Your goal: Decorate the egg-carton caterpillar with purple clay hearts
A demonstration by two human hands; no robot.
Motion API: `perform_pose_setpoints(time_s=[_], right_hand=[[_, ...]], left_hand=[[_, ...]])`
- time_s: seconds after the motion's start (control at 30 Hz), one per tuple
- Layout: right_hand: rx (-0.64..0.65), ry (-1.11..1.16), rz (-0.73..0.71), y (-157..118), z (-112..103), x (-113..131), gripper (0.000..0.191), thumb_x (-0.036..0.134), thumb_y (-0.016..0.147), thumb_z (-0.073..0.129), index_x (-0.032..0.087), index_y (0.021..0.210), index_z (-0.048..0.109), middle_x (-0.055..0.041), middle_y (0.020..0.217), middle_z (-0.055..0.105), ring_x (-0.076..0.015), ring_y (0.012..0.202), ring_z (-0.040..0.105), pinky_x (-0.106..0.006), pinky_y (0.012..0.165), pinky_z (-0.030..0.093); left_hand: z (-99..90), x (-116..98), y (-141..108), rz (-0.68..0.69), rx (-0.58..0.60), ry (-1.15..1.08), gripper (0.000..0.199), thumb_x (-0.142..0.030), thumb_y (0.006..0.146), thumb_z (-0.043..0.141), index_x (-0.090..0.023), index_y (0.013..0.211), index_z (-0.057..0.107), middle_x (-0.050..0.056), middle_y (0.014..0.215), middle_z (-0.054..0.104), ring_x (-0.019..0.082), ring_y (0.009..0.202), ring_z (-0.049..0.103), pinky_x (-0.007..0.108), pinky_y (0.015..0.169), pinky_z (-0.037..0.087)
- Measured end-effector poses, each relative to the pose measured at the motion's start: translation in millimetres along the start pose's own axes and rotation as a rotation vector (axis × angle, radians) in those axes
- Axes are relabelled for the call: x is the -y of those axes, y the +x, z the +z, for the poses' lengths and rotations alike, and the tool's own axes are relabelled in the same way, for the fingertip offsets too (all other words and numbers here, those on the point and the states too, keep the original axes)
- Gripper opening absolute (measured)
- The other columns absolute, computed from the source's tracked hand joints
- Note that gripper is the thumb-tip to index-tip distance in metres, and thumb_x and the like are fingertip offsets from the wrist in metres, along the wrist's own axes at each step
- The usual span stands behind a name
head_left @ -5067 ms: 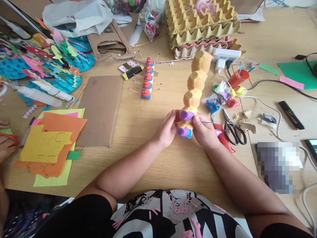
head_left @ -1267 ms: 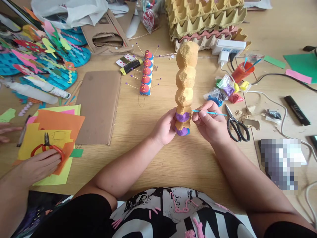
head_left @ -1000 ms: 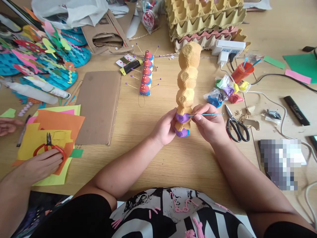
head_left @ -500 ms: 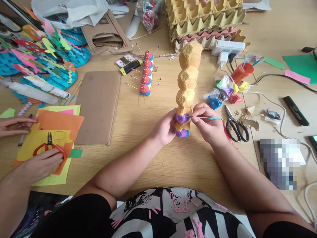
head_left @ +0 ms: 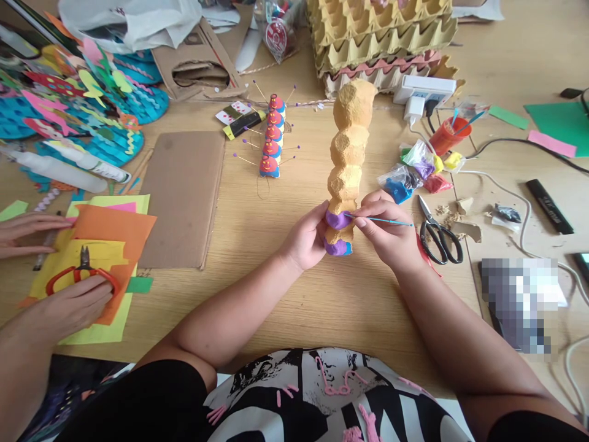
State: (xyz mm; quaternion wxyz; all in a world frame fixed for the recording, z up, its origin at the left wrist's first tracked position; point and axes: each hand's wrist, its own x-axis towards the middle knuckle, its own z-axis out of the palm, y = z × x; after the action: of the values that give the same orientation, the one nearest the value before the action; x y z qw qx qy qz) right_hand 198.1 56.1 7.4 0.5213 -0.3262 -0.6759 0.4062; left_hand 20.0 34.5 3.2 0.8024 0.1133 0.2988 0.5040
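A strip of yellow egg carton cups [head_left: 348,153] stands out in front of me, its near end in my left hand [head_left: 304,238]. Purple clay [head_left: 337,220] covers part of the second-nearest cup, and the nearest one carries purple and blue. My right hand [head_left: 389,230] pinches a thin blue stick [head_left: 386,221], its tip at the purple clay. Farther off lies a finished-looking caterpillar [head_left: 271,138] of red and blue cups with faces and purple-tipped sticks. Black-handled scissors [head_left: 439,236] lie right of my right hand.
At the left, another person's hand [head_left: 78,307] holds red-handled pliers or cutters [head_left: 83,276] over coloured paper [head_left: 115,236]. Brown cardboard [head_left: 181,196] lies between us. Clay packets [head_left: 416,172], a red cup [head_left: 448,136], a power strip [head_left: 426,89] and egg trays [head_left: 381,43] stand beyond.
My hands and the egg carton strip are almost still; the blue stick's outer end has dipped slightly. At the left, the other person's hand and red-handled tool have shifted a little left.
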Motion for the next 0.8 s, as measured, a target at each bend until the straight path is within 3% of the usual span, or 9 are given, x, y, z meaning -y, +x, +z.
perform_pose_setpoints(time_s=[0.47, 0.67, 0.8], right_hand=[[0.044, 0.0, -0.026, 1.1, 1.4, 3.5, 0.022, 0.047, 0.096, 0.083, 0.028, 0.085, 0.079, -0.0037, 0.084, 0.07, -0.0215, 0.079, 0.064, -0.04, 0.076, 0.054], [0.055, 0.0, -0.071, 0.7, 1.5, 3.2, 0.015, 0.039, 0.097, 0.082, 0.029, 0.088, 0.079, -0.0032, 0.085, 0.071, -0.0205, 0.079, 0.065, -0.04, 0.076, 0.054], [0.056, -0.038, -0.09, 0.1, 1.2, 3.9, 0.012, 0.039, 0.097, 0.082, 0.03, 0.089, 0.08, -0.0027, 0.083, 0.071, -0.0206, 0.078, 0.064, -0.039, 0.073, 0.054]], left_hand=[[0.2, -0.8, -0.5, -0.035, -0.039, 0.013, 0.029, -0.037, 0.11, 0.061, -0.018, 0.101, 0.081, 0.006, 0.102, 0.085, 0.015, 0.09, 0.081, 0.025, 0.084, 0.064], [1.7, -0.8, -1.4, -0.042, -0.015, -0.003, 0.036, -0.036, 0.113, 0.053, -0.016, 0.103, 0.082, 0.006, 0.101, 0.084, 0.014, 0.089, 0.081, 0.025, 0.084, 0.064], [1.4, -1.4, -1.6, -0.055, -0.032, -0.008, 0.029, -0.04, 0.11, 0.062, -0.019, 0.103, 0.081, 0.005, 0.099, 0.083, 0.015, 0.089, 0.08, 0.025, 0.08, 0.063]])
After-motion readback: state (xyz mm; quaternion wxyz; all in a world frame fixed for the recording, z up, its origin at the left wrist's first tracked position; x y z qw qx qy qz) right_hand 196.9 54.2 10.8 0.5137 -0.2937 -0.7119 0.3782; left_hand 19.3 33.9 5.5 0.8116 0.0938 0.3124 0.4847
